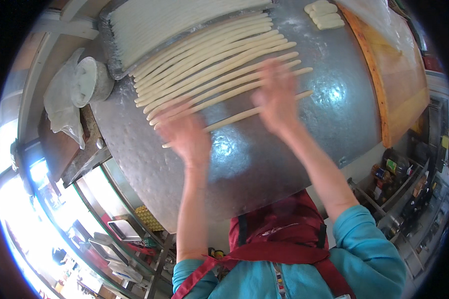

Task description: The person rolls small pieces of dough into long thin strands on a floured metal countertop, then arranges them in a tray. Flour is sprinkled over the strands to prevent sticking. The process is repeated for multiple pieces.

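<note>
Several long thin dough ropes point(209, 63) lie side by side across a metal work table point(247, 149). My left hand point(185, 130), blurred, is over the left ends of the nearest ropes. My right hand point(277, 89), also blurred, is over the same ropes towards their right ends. The nearest rope point(235, 117) lies apart from the rest and passes beneath both hands. The blur hides whether either hand grips or only touches the dough. Behind the ropes is a tray point(187, 26) filled with rows of thin white strands. Short thick dough pieces point(325, 15) lie at the far right.
A round white tub point(91, 82) and a clear plastic bag point(61, 101) stand left of the tray. A wooden board point(400, 86) with an orange-brown edge lies along the table's right side, partly under clear plastic. Shelves with bottles point(393, 164) are at the lower right.
</note>
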`<action>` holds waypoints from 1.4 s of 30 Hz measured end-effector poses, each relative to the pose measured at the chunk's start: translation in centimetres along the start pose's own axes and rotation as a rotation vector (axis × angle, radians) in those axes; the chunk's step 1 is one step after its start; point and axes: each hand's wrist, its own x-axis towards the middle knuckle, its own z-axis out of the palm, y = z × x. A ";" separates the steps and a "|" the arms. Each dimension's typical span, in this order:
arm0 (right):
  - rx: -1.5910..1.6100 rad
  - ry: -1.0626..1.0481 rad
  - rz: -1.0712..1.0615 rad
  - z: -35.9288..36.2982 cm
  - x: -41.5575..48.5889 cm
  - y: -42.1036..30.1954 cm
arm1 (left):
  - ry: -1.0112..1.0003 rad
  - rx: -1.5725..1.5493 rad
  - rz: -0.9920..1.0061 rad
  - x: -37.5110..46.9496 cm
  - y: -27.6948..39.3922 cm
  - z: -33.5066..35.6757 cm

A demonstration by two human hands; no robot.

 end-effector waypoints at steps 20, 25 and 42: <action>0.040 -0.422 -0.088 -3.8 -7.4 2.9 | -0.467 0.023 -0.021 -7.1 0.9 -2.6; 0.070 -0.181 0.044 -2.0 -3.0 4.7 | -0.116 -0.112 -0.155 -3.6 -2.4 0.1; 0.065 -0.327 -0.065 -2.4 -2.6 2.6 | -0.158 0.072 0.004 -2.5 3.7 1.2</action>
